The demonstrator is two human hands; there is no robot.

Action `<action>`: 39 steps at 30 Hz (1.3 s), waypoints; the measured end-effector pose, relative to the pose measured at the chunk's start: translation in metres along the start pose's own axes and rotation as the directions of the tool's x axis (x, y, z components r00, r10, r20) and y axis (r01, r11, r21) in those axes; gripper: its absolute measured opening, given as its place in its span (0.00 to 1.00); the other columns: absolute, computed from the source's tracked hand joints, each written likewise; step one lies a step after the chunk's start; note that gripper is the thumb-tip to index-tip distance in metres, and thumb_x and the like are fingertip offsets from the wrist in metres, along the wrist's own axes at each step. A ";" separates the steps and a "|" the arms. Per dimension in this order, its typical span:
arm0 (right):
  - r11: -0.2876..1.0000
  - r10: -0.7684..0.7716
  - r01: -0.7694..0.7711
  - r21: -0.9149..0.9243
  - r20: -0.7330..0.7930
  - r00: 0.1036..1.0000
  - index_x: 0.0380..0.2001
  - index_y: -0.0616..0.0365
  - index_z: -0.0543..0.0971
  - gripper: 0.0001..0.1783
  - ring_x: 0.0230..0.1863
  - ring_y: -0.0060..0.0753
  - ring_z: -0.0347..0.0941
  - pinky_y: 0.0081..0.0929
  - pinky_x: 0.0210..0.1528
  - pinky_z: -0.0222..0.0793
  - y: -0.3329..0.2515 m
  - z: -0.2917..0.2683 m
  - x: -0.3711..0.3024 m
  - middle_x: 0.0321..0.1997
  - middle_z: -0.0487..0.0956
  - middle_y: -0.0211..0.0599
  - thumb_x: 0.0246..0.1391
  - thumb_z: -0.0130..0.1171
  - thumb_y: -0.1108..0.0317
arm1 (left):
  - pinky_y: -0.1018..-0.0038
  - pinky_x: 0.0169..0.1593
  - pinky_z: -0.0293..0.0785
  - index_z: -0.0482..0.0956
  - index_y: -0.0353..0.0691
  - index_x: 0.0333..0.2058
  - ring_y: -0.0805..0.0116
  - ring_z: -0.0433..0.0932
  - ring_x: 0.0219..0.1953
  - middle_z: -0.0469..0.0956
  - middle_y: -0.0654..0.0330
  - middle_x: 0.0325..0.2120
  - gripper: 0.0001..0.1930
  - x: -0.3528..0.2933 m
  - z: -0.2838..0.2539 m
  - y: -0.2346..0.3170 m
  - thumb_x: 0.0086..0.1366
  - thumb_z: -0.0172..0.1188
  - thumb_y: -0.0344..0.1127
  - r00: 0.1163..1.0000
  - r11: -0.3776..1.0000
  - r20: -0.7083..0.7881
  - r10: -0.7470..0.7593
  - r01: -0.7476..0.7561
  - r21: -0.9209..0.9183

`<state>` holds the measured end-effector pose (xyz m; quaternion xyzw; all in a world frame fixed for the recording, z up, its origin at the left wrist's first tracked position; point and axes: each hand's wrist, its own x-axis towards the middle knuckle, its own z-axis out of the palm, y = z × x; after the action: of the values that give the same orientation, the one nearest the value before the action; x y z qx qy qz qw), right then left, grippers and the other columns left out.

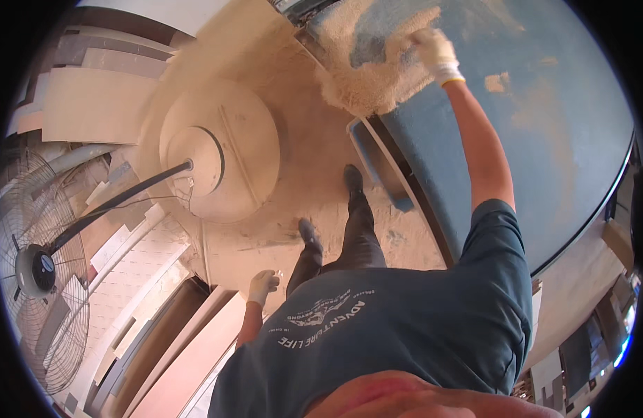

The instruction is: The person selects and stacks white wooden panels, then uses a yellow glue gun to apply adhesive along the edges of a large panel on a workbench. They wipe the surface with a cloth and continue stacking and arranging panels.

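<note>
My right hand (435, 56), in a pale knitted glove with a yellow cuff edge, reaches far out over a blue-grey machine table (475, 125). It is at a thick heap of sawdust (366, 83) near the table's left edge. Its fingers are blurred, so whether they grip anything does not show. My left hand (263, 285), gloved the same way, hangs low beside my left leg. The fingers of that hand are curled, and a small whitish bit shows at their tips, too small to name.
A pedestal fan (35, 272) stands at the left, its round base (224, 153) coated in dust. Stacked boards (91, 104) lean at the far left, with more panels (182, 348) at the lower left. An open trough (380, 164) runs along the table's edge. Sawdust covers the floor.
</note>
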<state>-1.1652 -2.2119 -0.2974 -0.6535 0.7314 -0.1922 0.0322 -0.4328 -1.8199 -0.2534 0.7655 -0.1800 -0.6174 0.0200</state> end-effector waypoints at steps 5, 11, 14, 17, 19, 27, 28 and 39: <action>0.954 0.290 -0.285 -0.092 0.046 0.956 0.42 0.47 0.87 0.15 0.51 0.55 0.79 0.47 0.56 0.76 0.009 0.003 -0.072 0.48 0.85 0.42 0.59 0.55 0.59 | 0.74 0.31 0.75 0.81 0.36 0.45 0.69 0.81 0.30 0.82 0.57 0.29 0.15 0.037 -0.029 -0.046 0.69 0.59 0.42 0.990 0.987 0.053 -0.127 0.121 0.109; 0.971 0.080 -0.013 -0.240 0.275 0.958 0.44 0.50 0.85 0.12 0.60 0.49 0.75 0.44 0.58 0.77 -0.114 0.001 -0.214 0.54 0.82 0.37 0.60 0.56 0.67 | 0.69 0.31 0.79 0.80 0.38 0.47 0.66 0.82 0.28 0.83 0.56 0.30 0.14 0.118 -0.055 -0.027 0.70 0.58 0.42 0.936 0.897 0.319 0.151 -0.265 0.353; 0.952 0.278 -0.239 -0.193 0.214 0.937 0.42 0.51 0.82 0.09 0.59 0.51 0.75 0.46 0.56 0.76 -0.154 -0.010 -0.326 0.52 0.80 0.40 0.59 0.57 0.67 | 0.70 0.29 0.78 0.80 0.39 0.49 0.67 0.82 0.28 0.83 0.57 0.30 0.14 0.161 -0.069 0.012 0.71 0.59 0.41 0.923 0.910 0.317 0.216 -0.308 0.276; 0.744 0.669 -0.666 -0.055 0.070 0.740 0.38 0.53 0.82 0.08 0.51 0.55 0.78 0.48 0.51 0.76 -0.193 -0.011 -0.470 0.45 0.82 0.47 0.60 0.59 0.63 | 0.71 0.27 0.78 0.79 0.42 0.50 0.67 0.82 0.26 0.84 0.58 0.31 0.14 0.190 -0.082 0.050 0.71 0.61 0.42 0.941 0.947 0.286 0.184 -0.247 0.204; 0.426 0.900 -0.897 0.117 0.042 0.434 0.32 0.57 0.84 0.12 0.43 0.61 0.80 0.50 0.47 0.76 -0.234 -0.014 -0.583 0.37 0.84 0.54 0.59 0.62 0.59 | 0.70 0.25 0.77 0.78 0.44 0.49 0.67 0.81 0.25 0.83 0.59 0.30 0.13 0.201 -0.083 0.072 0.70 0.62 0.43 0.940 0.942 0.278 0.196 -0.260 0.215; -0.419 0.884 -0.886 0.200 0.312 -0.347 0.37 0.67 0.87 0.34 0.39 0.55 0.84 0.44 0.49 0.78 -0.430 -0.001 -0.922 0.32 0.86 0.53 0.66 0.51 0.41 | 0.59 0.35 0.77 0.77 0.39 0.43 0.55 0.80 0.33 0.80 0.52 0.32 0.13 0.180 0.003 0.099 0.68 0.57 0.42 0.924 0.626 0.383 0.010 -0.304 0.718; -0.450 0.852 -0.873 0.189 0.383 -0.357 0.35 0.65 0.87 0.33 0.36 0.53 0.84 0.44 0.45 0.78 -0.446 0.006 -0.945 0.30 0.86 0.53 0.65 0.50 0.42 | 0.58 0.36 0.78 0.77 0.39 0.44 0.55 0.80 0.34 0.81 0.52 0.33 0.13 0.172 0.023 0.095 0.69 0.57 0.42 0.918 0.537 0.396 -0.007 -0.331 0.776; -0.098 0.506 0.248 0.964 0.263 -0.821 0.21 0.48 0.79 0.13 0.16 0.29 0.65 0.33 0.18 0.57 -0.557 -0.077 -1.305 0.18 0.75 0.29 0.60 0.56 0.64 | 0.50 0.45 0.79 0.75 0.34 0.51 0.50 0.83 0.43 0.82 0.46 0.38 0.18 0.043 0.287 -0.091 0.70 0.56 0.42 0.691 -0.072 0.684 -0.235 -0.714 0.697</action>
<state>-0.4748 -0.9699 -0.3128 0.5759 0.4833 -0.6381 -0.1661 -0.6761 -1.6929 -0.3849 0.2228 -0.7026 -0.4928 -0.4625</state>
